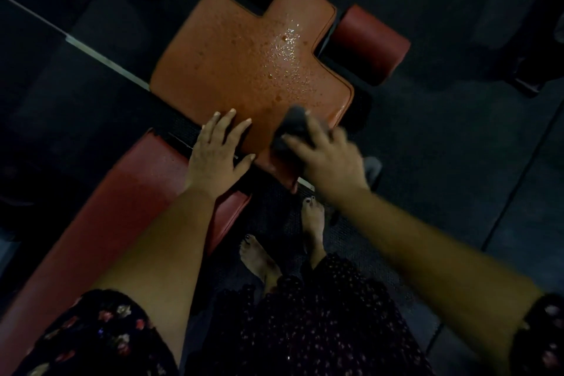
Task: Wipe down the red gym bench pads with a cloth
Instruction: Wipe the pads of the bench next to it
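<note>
Hand status: right hand (323,156), centre-right of frame, has its fingers curled round a dark cloth (293,128). The cloth is bunched into a wad, likely so the pressure lands on a small patch. It is pressed on the near right corner of the seat pad (244,55). That hand is blurred, so probably mid-stroke.

Left hand (216,156), centre of frame, is flat with fingers spread and straight, holding nothing. Its palm bridges the gap between the seat pad and the back pad (100,217). Reads as a brace: takes body weight on the lean-in and steadies the surface under the wipe.

Seat pad, upper centre, is cross-shaped, orange-red and covered in droplets, thickest toward its right side. Looks sprayed and mostly unwiped. Cloth sits at the nearest edge, so strokes can run away from the body.

Back pad runs to lower left, darker red, no obvious droplets; can't tell if it's done. Two roller pads (369,43) at the top, beyond the seat pad, look dry and probably not yet wiped.

Bare feet (311,220) stand on the dark floor mat (457,131) just below the right hand. Drips off that corner could make the spot slick.
</note>
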Motion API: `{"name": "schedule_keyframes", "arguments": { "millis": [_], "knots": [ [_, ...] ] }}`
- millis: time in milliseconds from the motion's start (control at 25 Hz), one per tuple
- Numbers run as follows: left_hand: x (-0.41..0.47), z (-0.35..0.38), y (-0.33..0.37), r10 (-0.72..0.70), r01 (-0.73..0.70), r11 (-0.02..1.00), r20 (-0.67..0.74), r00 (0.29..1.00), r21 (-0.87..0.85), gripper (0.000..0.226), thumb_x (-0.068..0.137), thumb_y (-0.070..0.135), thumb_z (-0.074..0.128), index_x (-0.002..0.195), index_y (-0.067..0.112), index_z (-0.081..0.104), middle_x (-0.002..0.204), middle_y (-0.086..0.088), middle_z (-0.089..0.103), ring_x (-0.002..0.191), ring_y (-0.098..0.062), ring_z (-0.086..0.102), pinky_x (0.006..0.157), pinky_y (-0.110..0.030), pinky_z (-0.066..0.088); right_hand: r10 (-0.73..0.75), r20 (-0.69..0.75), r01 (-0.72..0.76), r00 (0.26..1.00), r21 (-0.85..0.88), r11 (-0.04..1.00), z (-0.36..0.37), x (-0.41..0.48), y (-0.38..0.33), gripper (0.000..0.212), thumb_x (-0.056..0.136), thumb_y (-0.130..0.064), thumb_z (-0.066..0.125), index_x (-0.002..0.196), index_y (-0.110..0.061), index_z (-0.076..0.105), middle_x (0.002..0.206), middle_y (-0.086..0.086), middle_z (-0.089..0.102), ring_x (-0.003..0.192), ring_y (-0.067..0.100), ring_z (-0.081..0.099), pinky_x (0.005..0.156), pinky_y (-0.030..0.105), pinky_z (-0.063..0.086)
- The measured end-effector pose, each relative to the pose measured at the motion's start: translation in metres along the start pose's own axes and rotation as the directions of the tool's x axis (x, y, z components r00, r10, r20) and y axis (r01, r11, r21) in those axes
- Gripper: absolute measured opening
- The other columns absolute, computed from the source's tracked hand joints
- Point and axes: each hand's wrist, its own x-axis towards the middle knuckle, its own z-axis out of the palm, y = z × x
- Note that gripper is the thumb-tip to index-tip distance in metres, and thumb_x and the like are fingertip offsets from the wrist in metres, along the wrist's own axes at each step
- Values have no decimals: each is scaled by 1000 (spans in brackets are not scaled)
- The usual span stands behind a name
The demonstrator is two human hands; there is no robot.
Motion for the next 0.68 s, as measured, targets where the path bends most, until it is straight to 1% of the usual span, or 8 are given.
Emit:
{"name": "schedule_keyframes", "arguments": {
  "millis": [120,240,320,400,480,520,600,680],
  "knots": [
    [4,-3,4,25,-26,999,14,1000,43,71,88,45,62,148,23,32,156,-12,28,145,-36,21,117,-55,23,251,62,-248,966,-54,967,-24,31,72,70,89,-30,64,147,-44,26,159,9,14,120,40,40,79,48,51],
    [7,-6,7,38,-41,994,35,999,101,73,87,44,62,148,21,31,155,-13,27,145,-34,22,118,-53,20,319,97,-319,943,-18,948,-36,48,101,68,92,-28,58,149,-43,25,157,9,19,120,42,41,79,50,49],
    [7,-8,9,66,-74,987,58,996,141,75,89,46,57,152,24,23,160,-11,16,148,-34,13,119,-54,16,379,112,-389,918,83,917,-36,54,82,71,91,-28,58,150,-42,22,157,9,19,122,40,40,82,50,49],
    [8,-10,7,57,-77,982,119,991,174,80,92,53,47,155,29,4,163,-9,-4,149,-35,-1,120,-54,12,330,85,-338,940,104,935,-33,47,42,75,91,-29,60,151,-42,18,158,10,13,123,38,38,79,46,51],
    [8,-11,3,53,-92,962,153,987,256,82,93,61,36,152,36,-16,162,-5,-18,148,-37,-10,119,-55,11,193,95,-200,976,59,978,-20,26,-1,76,91,-31,60,151,-42,15,160,13,6,123,39,38,73,42,53],
    [7,-12,0,58,-100,953,152,987,285,82,92,65,31,150,39,-21,161,-1,-22,147,-38,-12,119,-56,10,140,98,-144,985,35,989,-13,13,-18,78,89,-32,63,151,-41,17,160,16,8,121,41,40,71,41,53],
    [6,-14,-8,60,-91,955,119,991,281,85,88,68,33,151,40,-18,161,6,-21,148,-34,-12,118,-58,11,73,77,-73,994,5,997,-1,-8,-42,82,78,-32,76,148,-37,33,156,19,24,110,43,49,64,40,53],
    [6,-17,-16,57,-77,964,84,995,255,90,87,63,47,154,38,-7,163,6,-8,149,-31,-1,118,-58,14,-22,91,29,996,-69,997,7,-16,-54,77,75,-27,77,144,-33,44,152,18,35,103,44,54,59,39,51]
  ]
}}
